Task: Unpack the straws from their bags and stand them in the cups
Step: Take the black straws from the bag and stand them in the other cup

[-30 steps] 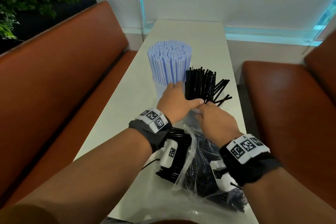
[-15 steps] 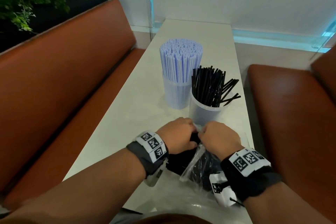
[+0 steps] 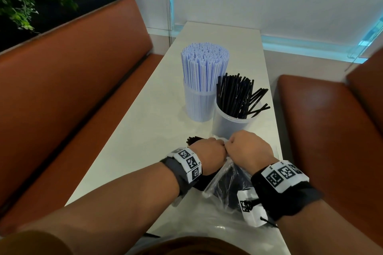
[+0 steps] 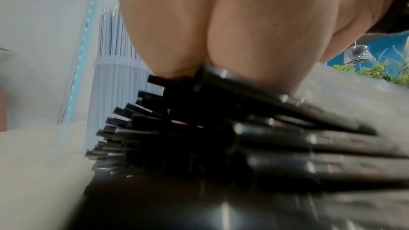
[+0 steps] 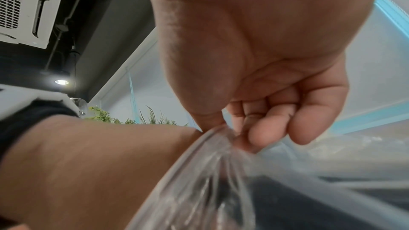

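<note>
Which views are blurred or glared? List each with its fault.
Head view: sharp, wide-angle bending at the edges. Left wrist view: black straws smear into blur toward the lens, with glints. Right wrist view: clear plastic bag out of focus with streaky glare; right hand sharper.

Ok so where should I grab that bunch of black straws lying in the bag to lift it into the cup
Wrap the bunch of black straws around its middle from above. It lies flat on the table, loose ends fanned out of the bag toward the cups, so an end grip would likely let them splay.
</note>
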A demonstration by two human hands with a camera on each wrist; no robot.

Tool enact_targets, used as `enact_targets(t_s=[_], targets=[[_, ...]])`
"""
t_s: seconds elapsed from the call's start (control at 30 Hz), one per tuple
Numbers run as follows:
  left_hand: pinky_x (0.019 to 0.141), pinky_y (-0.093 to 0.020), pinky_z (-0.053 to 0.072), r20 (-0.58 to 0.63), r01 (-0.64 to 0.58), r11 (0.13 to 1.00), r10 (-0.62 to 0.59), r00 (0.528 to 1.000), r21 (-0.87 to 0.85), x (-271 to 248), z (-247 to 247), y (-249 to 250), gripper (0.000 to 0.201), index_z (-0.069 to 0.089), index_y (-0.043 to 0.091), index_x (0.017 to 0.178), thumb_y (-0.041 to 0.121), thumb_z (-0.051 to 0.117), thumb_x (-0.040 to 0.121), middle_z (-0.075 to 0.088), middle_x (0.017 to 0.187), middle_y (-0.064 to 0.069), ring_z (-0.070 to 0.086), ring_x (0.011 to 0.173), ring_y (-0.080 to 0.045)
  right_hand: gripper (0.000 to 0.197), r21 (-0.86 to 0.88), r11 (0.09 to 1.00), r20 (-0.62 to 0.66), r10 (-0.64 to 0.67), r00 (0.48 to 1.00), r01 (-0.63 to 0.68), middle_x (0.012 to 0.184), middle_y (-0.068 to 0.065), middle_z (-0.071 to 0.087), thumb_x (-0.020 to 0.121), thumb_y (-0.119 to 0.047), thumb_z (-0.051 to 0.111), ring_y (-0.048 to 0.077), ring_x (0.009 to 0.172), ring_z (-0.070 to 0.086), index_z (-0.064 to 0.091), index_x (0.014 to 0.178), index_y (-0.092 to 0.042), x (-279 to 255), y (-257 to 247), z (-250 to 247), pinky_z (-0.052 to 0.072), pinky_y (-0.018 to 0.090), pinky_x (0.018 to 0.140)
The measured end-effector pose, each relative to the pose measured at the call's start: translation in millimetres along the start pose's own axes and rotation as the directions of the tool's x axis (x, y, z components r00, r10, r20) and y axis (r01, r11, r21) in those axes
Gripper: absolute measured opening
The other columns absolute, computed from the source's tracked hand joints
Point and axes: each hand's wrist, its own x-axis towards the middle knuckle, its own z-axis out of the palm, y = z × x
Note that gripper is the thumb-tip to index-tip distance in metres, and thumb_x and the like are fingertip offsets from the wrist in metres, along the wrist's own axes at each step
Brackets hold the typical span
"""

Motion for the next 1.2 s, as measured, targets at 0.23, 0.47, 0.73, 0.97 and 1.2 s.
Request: enact_targets(t_s=[0.23,0.47,0.73,0.97,1.2], targets=[[0.066,-0.036,0.034,-0.095,0.033,0.996,-0.024,0.995,0.086,-19.8,-6.4,-25.9,0.031,0.044,0.012,0.129,0.020,0.045,0.099,0.066,0.102,-0.008,0.060,0.080,-0.029,0.029,0.080,0.996,-0.054,-0.022,0.998,0.027,0.084,-0.011,0.063,0.089,-0.052,0.046,0.014,0.079,0.060,0.062,0.087,-0.028,2.8,9.1,0.9,0.045,0.032,0.070],[0.068,-0.035,0.038,-0.152,0.099,0.987,-0.079,0.985,0.126,-67.7,6.7,-96.5,0.023,0.048,0.021,0.119,0.037,0.042,0.103,0.061,0.101,-0.002,0.061,0.086,-0.026,0.025,0.204,0.978,-0.054,-0.027,0.998,0.037,0.091,-0.014,0.061,0.095,-0.042,0.044,0.011,0.081,0.059,0.060,0.113,-0.040,7.2,14.5,13.0,0.047,0.034,0.072],[0.076,-0.038,0.047,-0.210,0.263,0.962,-0.272,0.939,-0.069,-102.7,22.1,-147.5,0.018,0.052,0.028,0.112,0.040,0.042,0.104,0.062,0.099,0.006,0.059,0.083,-0.020,0.043,0.334,0.899,-0.388,-0.144,0.910,0.284,0.079,-0.009,0.060,0.102,-0.053,0.032,0.010,0.078,0.056,0.056,0.078,-0.028,0.7,7.7,15.0,0.038,0.026,0.064],[0.063,-0.036,0.044,-0.389,0.106,0.980,-0.164,0.906,-0.168,-82.4,3.9,-99.4,0.016,0.053,0.022,0.107,0.036,0.049,0.100,0.060,0.092,0.003,0.056,0.077,-0.023,0.028,0.804,0.463,-0.384,-0.075,0.920,0.373,0.099,-0.018,0.073,0.105,-0.039,0.046,-0.005,0.097,0.064,0.072,0.097,-0.034,-18.1,-43.7,2.9,0.046,0.007,0.083],[0.055,-0.030,0.033,-0.450,0.046,0.992,-0.093,0.888,-0.116,-58.8,-14.6,-54.5,0.028,0.043,0.027,0.109,0.033,0.060,0.088,0.063,0.088,0.002,0.060,0.073,-0.023,0.036,0.840,0.463,-0.308,-0.020,0.951,0.281,0.081,-0.004,0.076,0.102,-0.024,0.052,0.009,0.083,0.071,0.079,0.079,-0.021,-11.2,-46.9,-2.2,0.054,0.032,0.081]])
